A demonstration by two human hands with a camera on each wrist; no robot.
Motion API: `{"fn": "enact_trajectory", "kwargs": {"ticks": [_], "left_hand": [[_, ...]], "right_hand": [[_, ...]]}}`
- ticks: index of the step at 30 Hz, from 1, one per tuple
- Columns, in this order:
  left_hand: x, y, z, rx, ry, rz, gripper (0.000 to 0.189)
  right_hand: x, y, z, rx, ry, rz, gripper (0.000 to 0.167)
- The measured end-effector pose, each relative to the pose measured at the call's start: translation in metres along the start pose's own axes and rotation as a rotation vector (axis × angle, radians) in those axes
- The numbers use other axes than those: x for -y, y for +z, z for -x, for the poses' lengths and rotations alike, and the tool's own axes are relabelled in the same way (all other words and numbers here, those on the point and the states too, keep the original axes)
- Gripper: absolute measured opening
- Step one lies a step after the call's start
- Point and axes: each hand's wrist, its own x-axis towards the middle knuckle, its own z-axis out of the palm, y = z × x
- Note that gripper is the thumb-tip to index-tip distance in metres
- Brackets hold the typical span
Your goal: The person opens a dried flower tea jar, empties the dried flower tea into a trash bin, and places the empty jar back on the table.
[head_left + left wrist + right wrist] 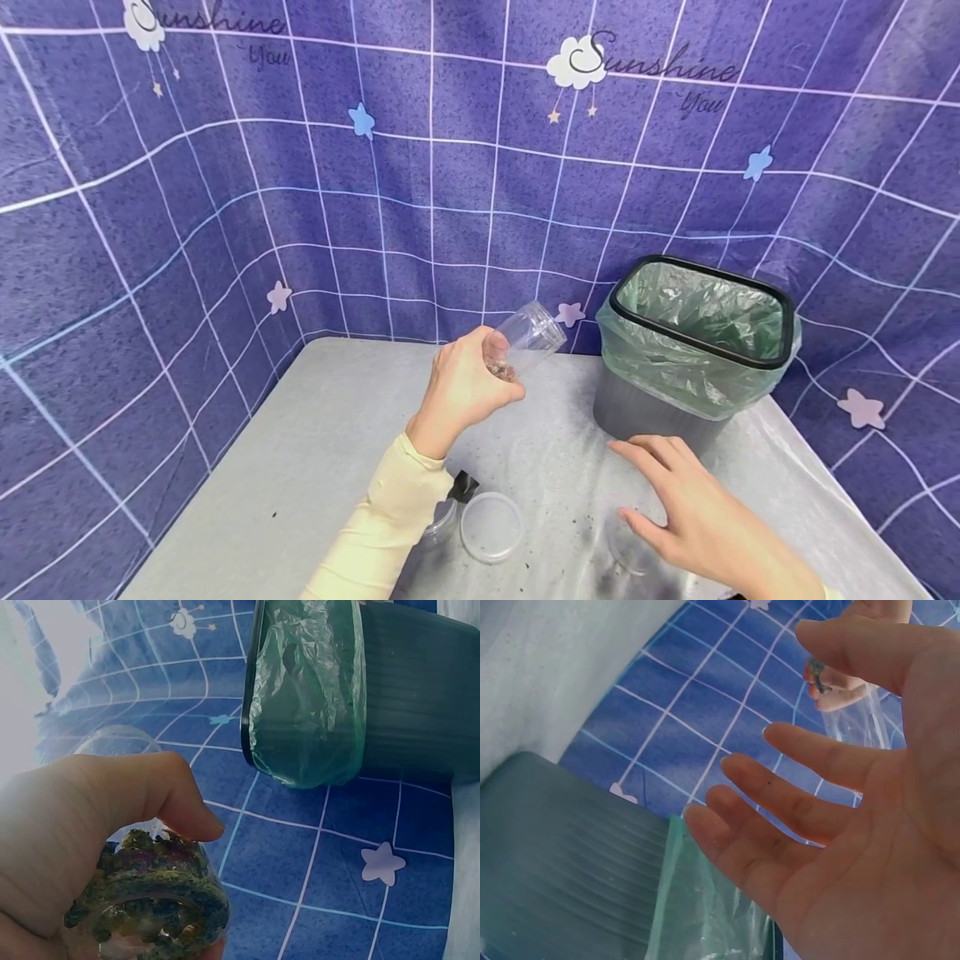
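My left hand (465,383) grips a clear jar (534,337) above the table, tilted with its open mouth up and to the right. Dried plant-like bits (150,877), green, yellow and dark purple, lie at its bottom end. Over the table's right side hovers my right hand (682,508), its fingers spread and loosely bent; its palm (862,840) holds nothing. Below it lies a clear round piece (630,550), partly covered. A clear round lid (491,527) lies flat near the left forearm, which partly hides another clear container (441,523).
A grey bin (645,408) lined with a green bag (675,375) stands at the back right, its black rim (705,343) facing up. A small black object (465,486) sits by the lid. Dark crumbs dot the table (360,400). Purple grid cloth (450,167) hangs behind.
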Motion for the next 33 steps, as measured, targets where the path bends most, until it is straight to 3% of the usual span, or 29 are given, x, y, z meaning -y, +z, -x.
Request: {"fn": "enact_trajectory", "kwargs": {"ticks": [8, 17, 33], "left_hand": [[-0.004, 0.003, -0.003, -0.013, -0.006, 0.015, 0.041], [-0.009, 0.004, -0.007, -0.023, -0.006, 0.012, 0.04], [-0.02, 0.004, -0.014, -0.041, 0.03, 0.006, 0.045]], "right_hand": [[-0.004, -0.008, -0.008, -0.01, 0.039, 0.011, 0.07], [-0.011, -0.019, -0.016, -0.1, 0.009, -0.02, 0.07], [-0.02, -0.037, -0.019, -0.139, 0.047, -0.008, 0.069]]}}
